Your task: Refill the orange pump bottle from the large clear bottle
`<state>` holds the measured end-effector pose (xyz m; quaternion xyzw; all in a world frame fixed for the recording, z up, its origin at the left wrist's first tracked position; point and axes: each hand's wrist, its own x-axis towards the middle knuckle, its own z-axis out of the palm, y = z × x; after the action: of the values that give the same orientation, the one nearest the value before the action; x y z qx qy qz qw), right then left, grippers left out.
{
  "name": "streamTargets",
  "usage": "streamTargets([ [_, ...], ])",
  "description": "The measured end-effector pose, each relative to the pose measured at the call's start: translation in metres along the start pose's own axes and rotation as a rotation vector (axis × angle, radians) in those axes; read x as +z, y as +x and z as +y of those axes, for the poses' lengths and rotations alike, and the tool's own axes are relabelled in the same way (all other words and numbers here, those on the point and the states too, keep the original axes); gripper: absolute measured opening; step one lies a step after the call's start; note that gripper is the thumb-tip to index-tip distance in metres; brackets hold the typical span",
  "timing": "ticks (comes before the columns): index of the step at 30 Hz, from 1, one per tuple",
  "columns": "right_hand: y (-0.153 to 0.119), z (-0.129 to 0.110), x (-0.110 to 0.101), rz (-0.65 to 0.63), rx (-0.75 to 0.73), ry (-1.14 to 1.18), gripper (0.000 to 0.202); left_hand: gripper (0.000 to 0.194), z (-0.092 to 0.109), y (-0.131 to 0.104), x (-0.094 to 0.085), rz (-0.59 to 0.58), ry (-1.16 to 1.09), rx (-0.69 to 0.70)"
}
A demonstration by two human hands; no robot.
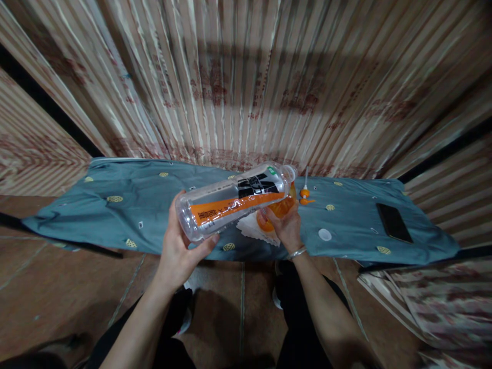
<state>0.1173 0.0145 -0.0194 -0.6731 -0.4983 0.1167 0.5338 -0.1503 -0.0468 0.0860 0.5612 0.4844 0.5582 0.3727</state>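
Note:
My left hand (184, 248) is wrapped round the base of a large clear plastic bottle (238, 200) with an orange and black label. The bottle is tilted, its neck pointing to the upper right. Below that neck, my right hand (286, 225) grips an orange translucent bottle (283, 206), partly hidden by the clear one. Whether the two mouths touch I cannot tell. A crumpled white tissue (253, 229) lies under the orange bottle. To the right rests an orange pump head (305, 193) with a clear tube. A round white cap (325, 234) lies near the front edge.
A blue-green cloth with yellow prints (149, 205) covers the narrow table. A dark phone (394, 222) lies at the right end. Pleated patterned curtains (238, 77) hang behind, and dark poles (49, 102) stand at both sides. Tiled floor shows below.

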Motion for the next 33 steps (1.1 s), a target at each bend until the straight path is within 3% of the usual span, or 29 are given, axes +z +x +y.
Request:
streamTargets([
  [8,-0.0009,-0.0015,-0.0003,0.009,0.003,0.038,0.066,0.119,0.0092,0.0013,0.0025,-0.038,-0.034,-0.098],
  [33,-0.0002,-0.0042,-0.0021,-0.005,0.022,0.013,0.065,0.109,0.0057,0.0002,0.001,-0.025,-0.013,-0.05],
])
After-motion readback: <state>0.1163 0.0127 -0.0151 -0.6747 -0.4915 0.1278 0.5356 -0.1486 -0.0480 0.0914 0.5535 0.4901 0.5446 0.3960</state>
